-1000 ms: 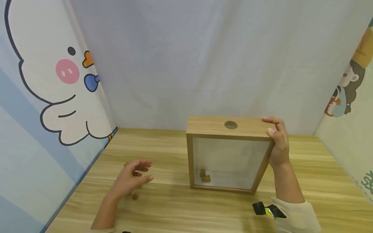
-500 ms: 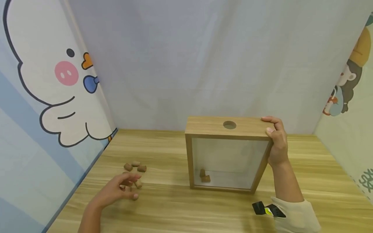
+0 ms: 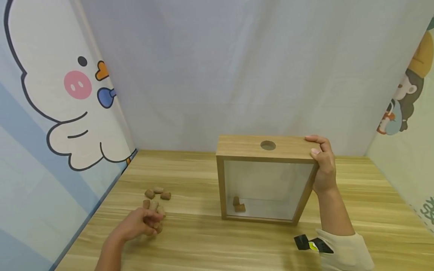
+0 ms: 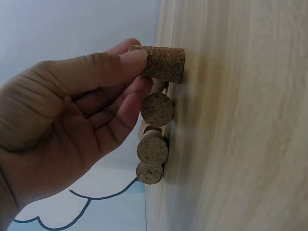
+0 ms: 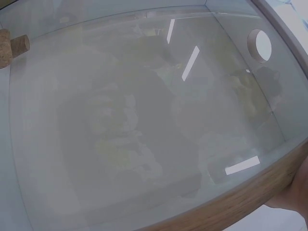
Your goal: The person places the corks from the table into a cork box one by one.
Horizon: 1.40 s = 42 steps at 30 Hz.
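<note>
My left hand [image 3: 133, 226] pinches a cork [image 4: 165, 63] between thumb and fingertips, just over the table at the near side of a small group of corks. Behind it in the left wrist view, more corks [image 4: 157, 109] show their round ends. My right hand [image 3: 324, 167] grips the upper right corner of a wooden frame box [image 3: 242, 147], which stands upright with a clear front and a round hole [image 3: 268, 145] in its top. Two corks [image 3: 240, 207] are inside, at the bottom left. The right wrist view looks through the pane, with a cork [image 5: 20, 45] at the left.
Several loose corks [image 3: 149, 194] lie on the wood-grain table [image 3: 190, 241] left of the box. A pale curtain [image 3: 203, 75] hangs behind, and printed panels [image 3: 44, 124] stand at both sides. A black strap piece [image 3: 301, 242] sits at the right cuff.
My left hand first drew back left and down, uncovering the corks, then closed on the nearest one. My right hand and the box have stayed in place.
</note>
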{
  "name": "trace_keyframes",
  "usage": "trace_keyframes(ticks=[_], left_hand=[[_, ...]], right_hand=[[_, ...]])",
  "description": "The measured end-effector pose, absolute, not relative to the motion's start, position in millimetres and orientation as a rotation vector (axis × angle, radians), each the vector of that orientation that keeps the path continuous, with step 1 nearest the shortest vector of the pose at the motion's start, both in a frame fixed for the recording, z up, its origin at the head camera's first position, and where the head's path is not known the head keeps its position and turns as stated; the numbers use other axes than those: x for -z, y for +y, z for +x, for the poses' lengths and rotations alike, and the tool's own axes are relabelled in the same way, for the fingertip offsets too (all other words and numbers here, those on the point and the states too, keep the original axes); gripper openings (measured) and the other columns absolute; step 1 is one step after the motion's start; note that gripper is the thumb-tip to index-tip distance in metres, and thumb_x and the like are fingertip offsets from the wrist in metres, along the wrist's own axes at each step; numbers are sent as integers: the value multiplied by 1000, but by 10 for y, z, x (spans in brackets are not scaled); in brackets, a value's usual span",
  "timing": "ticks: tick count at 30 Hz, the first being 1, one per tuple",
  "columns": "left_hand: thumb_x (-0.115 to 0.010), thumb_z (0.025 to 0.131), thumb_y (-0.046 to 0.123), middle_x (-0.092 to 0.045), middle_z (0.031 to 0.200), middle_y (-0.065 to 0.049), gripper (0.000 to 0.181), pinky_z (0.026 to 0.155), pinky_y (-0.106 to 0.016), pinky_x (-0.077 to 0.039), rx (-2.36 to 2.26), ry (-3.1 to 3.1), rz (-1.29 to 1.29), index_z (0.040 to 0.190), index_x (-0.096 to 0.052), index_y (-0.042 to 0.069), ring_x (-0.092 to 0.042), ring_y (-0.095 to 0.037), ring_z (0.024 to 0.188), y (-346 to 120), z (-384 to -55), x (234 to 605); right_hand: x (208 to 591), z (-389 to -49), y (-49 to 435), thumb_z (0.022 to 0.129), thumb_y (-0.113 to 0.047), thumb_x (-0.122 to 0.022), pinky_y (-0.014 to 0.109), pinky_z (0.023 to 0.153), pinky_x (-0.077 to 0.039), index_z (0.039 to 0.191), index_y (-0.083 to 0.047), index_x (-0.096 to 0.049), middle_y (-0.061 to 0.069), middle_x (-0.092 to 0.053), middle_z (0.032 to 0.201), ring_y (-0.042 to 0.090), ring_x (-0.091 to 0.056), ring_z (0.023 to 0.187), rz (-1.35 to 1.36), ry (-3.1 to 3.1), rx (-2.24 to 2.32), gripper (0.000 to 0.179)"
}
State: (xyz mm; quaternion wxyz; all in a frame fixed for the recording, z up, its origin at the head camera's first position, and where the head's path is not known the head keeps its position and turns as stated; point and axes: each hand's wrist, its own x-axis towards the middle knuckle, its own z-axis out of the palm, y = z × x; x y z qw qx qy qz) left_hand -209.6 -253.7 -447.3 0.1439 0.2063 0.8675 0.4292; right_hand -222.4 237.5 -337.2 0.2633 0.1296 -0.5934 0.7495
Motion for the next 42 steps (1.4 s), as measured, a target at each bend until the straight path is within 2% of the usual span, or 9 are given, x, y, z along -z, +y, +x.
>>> trace_keyframes(ticks=[5, 8, 14, 20, 27, 33, 42], left_hand=[[-76, 70, -2, -65, 84, -6, 24, 65, -25, -49, -1232, 2583, 562, 93, -69, -5, -59, -13, 73, -2491, -2062, 4402], [-77, 74, 5, -66, 88, -7, 25, 67, -26, -50, -1277, 2600, 554, 96, -69, -4, -60, -14, 76, -2410, -2047, 4326], [-72, 83, 17, -66, 90, -1, 26, 72, -28, -50, -1437, 2660, 533, 105, -68, 3, -61, -17, 83, -2068, -2059, 4198], [-65, 88, 13, -63, 98, -15, 31, 75, -30, -51, -1767, 2539, 607, 114, -62, -2, -62, -23, 88, -1726, -2085, 4120], [-72, 83, 11, -60, 96, -12, 32, 79, -31, -50, -2033, 2431, 453, 112, -64, 1, -60, -23, 90, -1329, -2030, 3920], [-77, 77, 10, -60, 95, -14, 33, 80, -34, -51, -2346, 2241, 391, 106, -64, -1, -60, -25, 89, -1043, -2036, 3735], [-73, 81, 7, -59, 93, -11, 25, 75, -30, -51, -2554, 2245, 580, 103, -64, 0, -60, -25, 86, -811, -2018, 3364]], right_hand=[[3387, -2231, 2363, 83, -19, -37, 43, 78, -26, 108, -12, -58, 11, -41, 114, 28, -38, 98, 349, -1620, -2032, 33], [3394, -2231, 2358, 84, -19, -37, 43, 79, -25, 109, -12, -58, 11, -41, 115, 28, -37, 99, 345, -1623, -2032, 34], [3374, -2244, 2361, 84, -19, -37, 42, 78, -26, 109, -11, -59, 12, -43, 113, 27, -38, 97, 341, -1600, -2025, 34], [3369, -2246, 2364, 84, -20, -38, 42, 79, -25, 109, -12, -59, 12, -43, 114, 27, -38, 98, 333, -1600, -2023, 34], [3376, -2235, 2365, 84, -20, -39, 41, 78, -27, 108, -11, -59, 12, -43, 112, 26, -40, 96, 333, -1588, -2034, 32], [3338, -2256, 2357, 82, -16, -41, 40, 72, -32, 103, -8, -63, 13, -48, 106, 26, -43, 90, 280, -1557, -2023, 31], [3308, -2331, 2312, 79, -11, -41, 41, 71, -35, 99, -4, -66, 13, -53, 101, 27, -46, 89, 273, -1536, -1999, 33]])
